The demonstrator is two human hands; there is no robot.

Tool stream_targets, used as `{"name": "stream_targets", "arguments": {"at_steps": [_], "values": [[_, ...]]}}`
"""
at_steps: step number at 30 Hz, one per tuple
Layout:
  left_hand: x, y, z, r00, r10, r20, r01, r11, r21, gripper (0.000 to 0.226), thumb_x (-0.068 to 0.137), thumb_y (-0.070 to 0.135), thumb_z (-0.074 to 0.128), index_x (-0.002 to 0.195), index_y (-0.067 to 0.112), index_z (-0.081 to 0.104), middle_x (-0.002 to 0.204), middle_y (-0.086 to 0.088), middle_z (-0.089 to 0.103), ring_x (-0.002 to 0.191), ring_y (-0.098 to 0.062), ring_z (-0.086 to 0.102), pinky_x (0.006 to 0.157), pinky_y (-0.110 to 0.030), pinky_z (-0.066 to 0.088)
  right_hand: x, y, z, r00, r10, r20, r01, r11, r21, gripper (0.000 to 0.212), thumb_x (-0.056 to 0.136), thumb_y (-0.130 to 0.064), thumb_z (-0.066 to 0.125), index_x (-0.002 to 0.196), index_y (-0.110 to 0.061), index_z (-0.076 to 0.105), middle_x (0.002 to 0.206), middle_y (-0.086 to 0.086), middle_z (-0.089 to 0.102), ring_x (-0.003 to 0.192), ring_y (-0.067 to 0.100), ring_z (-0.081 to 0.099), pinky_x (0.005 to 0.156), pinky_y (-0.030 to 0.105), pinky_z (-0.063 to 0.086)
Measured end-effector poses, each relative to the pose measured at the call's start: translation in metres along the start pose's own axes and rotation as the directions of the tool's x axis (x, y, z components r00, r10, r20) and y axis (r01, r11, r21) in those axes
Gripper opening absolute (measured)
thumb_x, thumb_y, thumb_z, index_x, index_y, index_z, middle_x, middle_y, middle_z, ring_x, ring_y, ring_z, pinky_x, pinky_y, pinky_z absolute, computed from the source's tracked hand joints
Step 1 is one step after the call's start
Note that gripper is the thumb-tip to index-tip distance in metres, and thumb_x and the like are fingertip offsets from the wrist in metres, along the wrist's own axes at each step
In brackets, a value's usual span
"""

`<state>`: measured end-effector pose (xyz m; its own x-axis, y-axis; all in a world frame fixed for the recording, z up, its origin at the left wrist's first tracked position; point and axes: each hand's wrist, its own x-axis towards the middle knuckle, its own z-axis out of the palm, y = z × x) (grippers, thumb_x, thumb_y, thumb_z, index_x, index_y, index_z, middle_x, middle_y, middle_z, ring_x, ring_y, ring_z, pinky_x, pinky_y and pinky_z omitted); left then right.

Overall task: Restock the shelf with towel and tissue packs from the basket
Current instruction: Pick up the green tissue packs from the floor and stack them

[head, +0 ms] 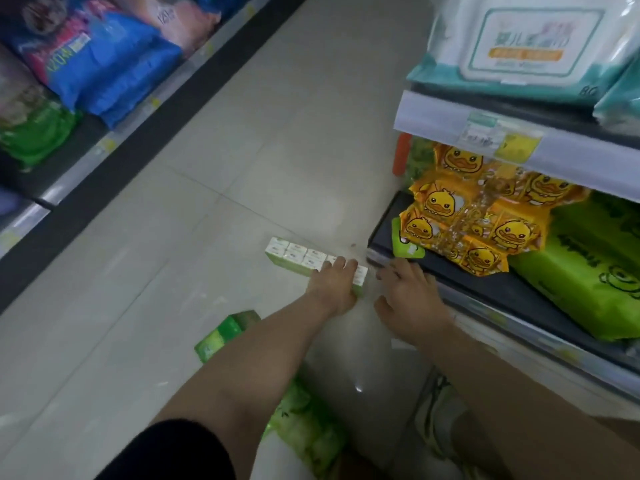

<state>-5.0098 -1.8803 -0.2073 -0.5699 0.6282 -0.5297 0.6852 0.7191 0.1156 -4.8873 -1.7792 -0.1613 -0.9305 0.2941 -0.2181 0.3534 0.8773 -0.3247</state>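
Note:
A long green-and-white strip of small tissue packs (298, 258) lies on the pale floor in front of the low shelf. My left hand (332, 284) grips its near right end, fingers curled over the top. My right hand (405, 294) hovers just right of that end, by the black bottom shelf board (512, 299), fingers loosely spread and holding nothing. A second green tissue pack (225, 336) lies on the floor beside my left forearm. No basket is in view.
Yellow duck-print packs (474, 220) and big green packs (588, 271) fill the bottom shelf. White wet-wipe packs (519, 46) sit on the shelf above. Across the aisle is a shelf with blue bags (104, 64). Green packs (304, 420) and my shoe (440, 420) lie below.

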Motion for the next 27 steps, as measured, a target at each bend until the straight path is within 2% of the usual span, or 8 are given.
{"name": "stream_targets", "arguments": {"at_steps": [4, 7, 11, 13, 18, 22, 25, 27], "values": [[0.012, 0.004, 0.038, 0.994, -0.072, 0.079, 0.077, 0.996, -0.051, 0.060, 0.090, 0.026, 0.052, 0.142, 0.018, 0.025, 0.145, -0.007, 0.028, 0.128, -0.032, 0.035, 0.098, -0.046, 0.036, -0.006, 0.015, 0.018, 0.992, 0.031, 0.124, -0.025, 0.998, -0.051, 0.047, 0.090, -0.028, 0.044, 0.135, -0.016, 0.044, 0.144, 0.011, 0.032, 0.130, 0.032, 0.031, 0.099, 0.042, 0.028], [0.022, 0.006, 0.057, 0.986, -0.115, 0.121, 0.124, 0.990, -0.064, 0.070, 0.090, 0.023, 0.052, 0.148, 0.018, 0.014, 0.157, -0.003, 0.008, 0.139, -0.030, 0.022, 0.105, -0.049, 0.030, -0.004, 0.021, 0.027, 0.985, 0.056, 0.160, -0.046, 0.997, -0.065, 0.047, 0.090, -0.030, 0.040, 0.135, -0.017, 0.042, 0.144, 0.012, 0.030, 0.132, 0.031, 0.027, 0.101, 0.041, 0.026], [0.042, 0.002, 0.065, 0.983, -0.145, 0.115, 0.153, 0.986, -0.062, 0.085, 0.091, 0.011, 0.051, 0.152, 0.021, -0.006, 0.160, 0.002, -0.013, 0.147, -0.024, -0.003, 0.114, -0.052, 0.017, 0.006, 0.018, 0.037, 0.988, 0.063, 0.144, -0.061, 0.998, -0.022, 0.045, 0.090, -0.027, 0.046, 0.135, -0.019, 0.042, 0.139, 0.009, 0.034, 0.129, 0.029, 0.030, 0.101, 0.041, 0.027], [0.051, 0.000, 0.066, 0.972, -0.193, 0.136, 0.210, 0.970, -0.121, 0.087, 0.090, 0.007, 0.050, 0.151, 0.024, -0.009, 0.159, 0.004, -0.016, 0.147, -0.025, -0.002, 0.113, -0.055, 0.015, 0.014, 0.015, 0.040, 0.991, 0.073, 0.115, -0.076, 0.997, 0.016, 0.045, 0.090, -0.026, 0.048, 0.134, -0.018, 0.044, 0.139, 0.008, 0.035, 0.129, 0.028, 0.031, 0.102, 0.041, 0.026], [0.069, 0.002, 0.080, 0.907, -0.375, 0.191, 0.419, 0.769, -0.483, 0.088, 0.087, 0.000, 0.050, 0.152, 0.031, -0.002, 0.160, -0.002, 0.003, 0.133, -0.027, 0.039, 0.108, -0.047, 0.034, 0.021, 0.013, 0.052, 0.989, 0.113, 0.098, -0.126, 0.981, 0.146, 0.041, 0.089, -0.025, 0.050, 0.129, -0.020, 0.047, 0.135, 0.005, 0.037, 0.125, 0.025, 0.034, 0.099, 0.038, 0.027], [0.071, 0.007, 0.093, 0.932, -0.347, 0.106, 0.361, 0.856, -0.369, 0.095, 0.085, -0.006, 0.051, 0.150, 0.040, -0.001, 0.149, -0.016, 0.016, 0.113, -0.032, 0.054, 0.098, -0.045, 0.041, 0.016, 0.013, 0.062, 0.988, 0.109, 0.111, -0.128, 0.975, 0.183, 0.038, 0.090, -0.025, 0.049, 0.128, -0.019, 0.049, 0.133, 0.002, 0.038, 0.122, 0.022, 0.037, 0.097, 0.037, 0.028], [0.075, 0.000, 0.099, 0.946, -0.323, -0.001, 0.286, 0.840, -0.462, 0.059, 0.090, 0.002, 0.046, 0.142, 0.026, 0.032, 0.138, -0.020, 0.036, 0.112, -0.039, 0.051, 0.093, -0.045, 0.046, 0.016, 0.015, 0.064, 0.988, 0.113, 0.109, -0.134, 0.970, 0.205, 0.036, 0.090, -0.023, 0.049, 0.126, -0.020, 0.050, 0.131, 0.002, 0.039, 0.120, 0.020, 0.038, 0.096, 0.035, 0.028], [0.075, -0.003, 0.099, 0.935, -0.355, -0.009, 0.302, 0.809, -0.504, 0.044, 0.088, 0.005, 0.046, 0.125, 0.027, 0.040, 0.145, -0.017, 0.031, 0.111, -0.038, 0.052, 0.094, -0.045, 0.045, 0.016, 0.017, 0.064, 0.986, 0.126, 0.110, -0.149, 0.962, 0.228, 0.035, 0.090, -0.022, 0.049, 0.125, -0.021, 0.050, 0.131, 0.001, 0.039, 0.120, 0.020, 0.038, 0.096, 0.035, 0.028]]}}
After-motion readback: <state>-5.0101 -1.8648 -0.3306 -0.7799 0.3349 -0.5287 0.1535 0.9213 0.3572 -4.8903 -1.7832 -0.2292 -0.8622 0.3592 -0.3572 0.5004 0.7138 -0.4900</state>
